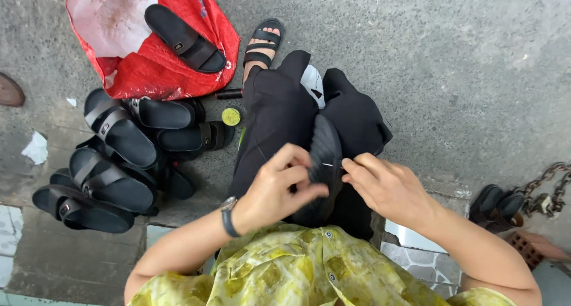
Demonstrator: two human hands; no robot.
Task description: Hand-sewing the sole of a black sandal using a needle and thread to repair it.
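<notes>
A black sandal (326,148) lies sole-up on my lap, between my legs in black trousers. My left hand (279,184) grips its left edge, thumb and fingers closed over the sole. A thin needle (326,164) sticks out of the sole's edge between the two hands. My right hand (383,184) pinches the sandal's right edge next to the needle. A dark watch (228,217) sits on my left wrist.
A pile of several black sandals (116,157) lies on the concrete at left. A red and white bag (151,50) with one sandal on it is at upper left. A small round yellow-green tin (231,116) sits beside my leg. A chain (550,190) lies at right.
</notes>
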